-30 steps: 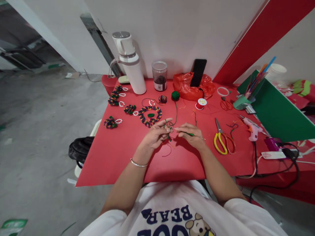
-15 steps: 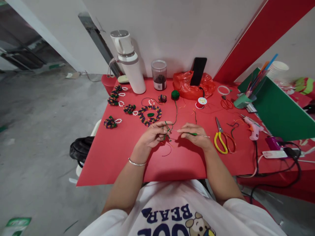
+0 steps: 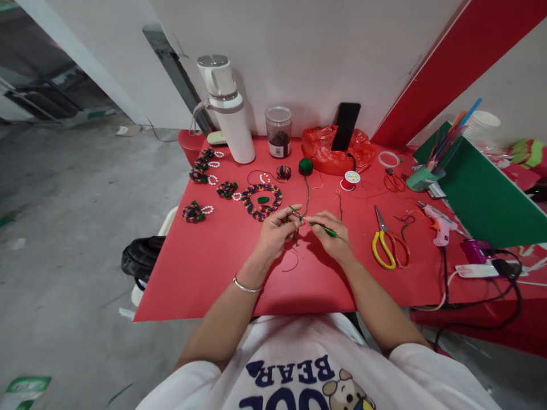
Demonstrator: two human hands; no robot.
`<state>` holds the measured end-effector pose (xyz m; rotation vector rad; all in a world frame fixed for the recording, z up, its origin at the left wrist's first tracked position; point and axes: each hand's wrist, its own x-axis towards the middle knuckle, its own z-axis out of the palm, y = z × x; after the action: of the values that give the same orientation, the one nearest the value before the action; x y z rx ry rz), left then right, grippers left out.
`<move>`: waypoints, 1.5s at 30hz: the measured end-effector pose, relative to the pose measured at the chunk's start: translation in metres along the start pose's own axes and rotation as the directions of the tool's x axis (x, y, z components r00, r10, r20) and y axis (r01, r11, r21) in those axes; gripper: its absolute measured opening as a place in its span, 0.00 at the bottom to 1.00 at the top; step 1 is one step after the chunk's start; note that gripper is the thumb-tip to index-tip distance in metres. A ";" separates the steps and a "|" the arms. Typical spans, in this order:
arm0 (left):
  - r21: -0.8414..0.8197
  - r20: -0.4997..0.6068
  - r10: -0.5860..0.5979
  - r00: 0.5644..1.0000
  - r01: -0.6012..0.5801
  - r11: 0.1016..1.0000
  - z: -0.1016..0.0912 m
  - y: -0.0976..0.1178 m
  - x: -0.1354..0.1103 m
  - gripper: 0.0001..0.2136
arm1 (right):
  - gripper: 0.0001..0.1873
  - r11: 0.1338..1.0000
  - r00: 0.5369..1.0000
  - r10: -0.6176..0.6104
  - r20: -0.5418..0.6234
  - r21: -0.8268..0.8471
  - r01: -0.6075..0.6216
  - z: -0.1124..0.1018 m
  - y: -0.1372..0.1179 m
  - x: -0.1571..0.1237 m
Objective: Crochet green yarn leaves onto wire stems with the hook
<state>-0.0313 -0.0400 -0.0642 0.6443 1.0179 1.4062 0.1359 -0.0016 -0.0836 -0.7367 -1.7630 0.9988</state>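
My left hand (image 3: pixel 277 232) is closed, pinching a small piece of green yarn (image 3: pixel 297 244) that dangles below the fingertips. A strand passes over its raised forefinger. My right hand (image 3: pixel 331 234) is wrapped around a crochet hook with a green handle (image 3: pixel 328 230); the hook's tip meets the yarn at the left fingertips. From there the strand runs back to a dark green yarn ball (image 3: pixel 305 166). Left of my hands lies a multicoloured crocheted ring (image 3: pixel 261 201) with a small green piece (image 3: pixel 263 200) inside it. Fine detail of the stitches is too small to make out.
Crocheted flowers with white bead loops (image 3: pixel 194 212) lie at the left. Scissors with yellow and red handles (image 3: pixel 384 245), a pink glue gun (image 3: pixel 442 225) and a power strip (image 3: pixel 478 270) are at the right. A white bottle (image 3: pixel 237 134), a jar (image 3: pixel 278 132) and a phone (image 3: pixel 346 125) stand behind.
My right hand has moved left, bringing the hook up to the yarn at my left fingertips. My left hand has shifted slightly right and up. The camera view has shifted slightly.
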 end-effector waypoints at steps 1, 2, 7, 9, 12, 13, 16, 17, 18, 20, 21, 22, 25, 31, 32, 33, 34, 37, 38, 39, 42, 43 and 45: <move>-0.004 -0.002 0.003 1.000 -0.003 1.000 0.000 0.000 0.000 0.25 | 0.15 0.998 0.999 -0.041 0.003 -0.042 0.041 -0.001 -0.002 0.001; -0.005 -0.001 -0.001 1.000 0.001 1.000 0.000 0.000 0.000 0.26 | 0.16 0.996 0.998 -0.066 0.018 -0.059 0.067 -0.002 -0.003 0.002; 0.007 -0.002 -0.032 0.999 0.032 0.999 0.000 0.004 -0.001 0.26 | 0.17 0.996 0.993 -0.084 0.085 -0.007 0.085 -0.004 -0.001 0.003; -0.005 0.000 -0.051 0.999 0.051 0.999 0.000 0.005 -0.001 0.24 | 0.16 0.996 0.993 -0.090 0.078 0.006 0.090 -0.003 0.000 0.003; -0.019 -0.012 -0.050 0.999 0.050 0.999 -0.001 0.003 0.000 0.23 | 0.16 0.995 0.992 -0.099 0.072 0.005 0.099 -0.003 -0.001 0.003; -0.017 -0.016 -0.043 0.999 0.042 0.999 -0.002 0.002 0.000 0.23 | 0.16 0.994 0.992 -0.106 0.070 -0.002 0.107 -0.003 -0.002 0.003; -0.001 -0.018 -0.018 1.000 0.018 1.000 -0.006 -0.001 0.004 0.24 | 0.13 0.986 0.986 -0.156 0.066 -0.043 0.159 -0.003 -0.004 0.003; 0.008 -0.016 -0.012 1.000 0.012 1.000 -0.007 -0.002 0.005 0.24 | 0.12 0.980 0.981 -0.184 0.064 -0.060 0.188 -0.003 -0.005 0.004; 0.018 -0.015 -0.006 1.000 0.006 1.000 -0.009 -0.002 0.006 0.25 | 0.12 0.972 0.974 -0.215 0.066 -0.079 0.220 -0.004 -0.006 0.004; 0.043 -0.008 0.004 1.000 -0.004 0.999 -0.011 -0.001 0.006 0.25 | 0.11 0.953 0.959 -0.270 0.080 -0.116 0.278 -0.004 -0.006 0.005; 0.058 -0.004 0.006 1.000 -0.006 0.998 -0.011 0.000 0.006 0.25 | 0.11 0.944 0.953 -0.290 0.089 -0.138 0.300 -0.004 -0.005 0.005; 0.072 -0.004 0.009 1.000 -0.009 0.997 -0.011 0.000 0.006 0.25 | 0.11 0.934 0.948 -0.304 0.095 -0.167 0.316 -0.004 -0.004 0.004; 0.086 -0.070 0.046 0.996 -0.040 0.996 -0.007 -0.002 0.005 0.25 | 0.13 0.903 0.950 -0.301 0.081 -0.296 0.312 0.000 0.000 0.000; -0.160 -0.110 -0.018 0.994 0.000 0.987 0.007 -0.004 0.004 0.25 | 0.18 0.886 0.961 -0.277 0.015 -0.383 0.261 0.015 0.004 -0.010; -0.207 -0.079 -0.042 0.996 0.024 0.978 0.007 -0.003 0.004 0.25 | 0.18 0.889 0.956 -0.293 0.012 -0.364 0.277 0.015 0.003 -0.009; -0.242 -0.045 -0.064 0.997 0.051 0.969 0.006 -0.001 0.004 0.24 | 0.18 0.893 0.950 -0.312 0.015 -0.338 0.298 0.014 0.003 -0.009; -0.262 -0.013 -0.084 0.996 0.078 0.962 0.005 0.001 0.004 0.24 | 0.18 0.898 0.945 -0.327 0.019 -0.307 0.316 0.012 0.002 -0.007; -0.233 0.054 -0.128 0.990 0.138 0.963 -0.004 0.008 0.004 0.23 | 0.17 0.922 0.945 -0.323 0.051 -0.210 0.326 0.000 0.002 -0.002; -0.206 0.062 -0.136 0.989 0.146 0.968 -0.007 0.009 0.003 0.22 | 0.17 0.930 0.949 -0.307 0.066 -0.193 0.314 -0.004 0.002 -0.001; -0.179 0.065 -0.141 0.988 0.151 0.972 -0.010 0.011 0.003 0.22 | 0.16 0.936 0.954 -0.287 0.084 -0.187 0.298 -0.009 0.002 0.000; -0.117 0.066 -0.147 0.987 0.154 0.981 -0.015 0.013 0.003 0.20 | 0.15 0.936 0.953 -0.264 0.150 -0.200 0.290 -0.019 0.001 0.003; -0.102 0.070 -0.147 0.987 0.153 0.983 -0.016 0.014 0.003 0.20 | 0.15 0.932 0.948 -0.269 0.173 -0.203 0.301 -0.022 0.000 0.004; -0.074 0.083 -0.152 0.985 0.158 0.985 -0.017 0.014 0.003 0.20 | 0.16 0.922 0.933 -0.281 0.225 -0.204 0.328 -0.026 -0.003 0.006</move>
<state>-0.0531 -0.0391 -0.0605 0.5445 0.9256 1.2699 0.1573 0.0091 -0.0727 -0.4984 -2.1167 0.6691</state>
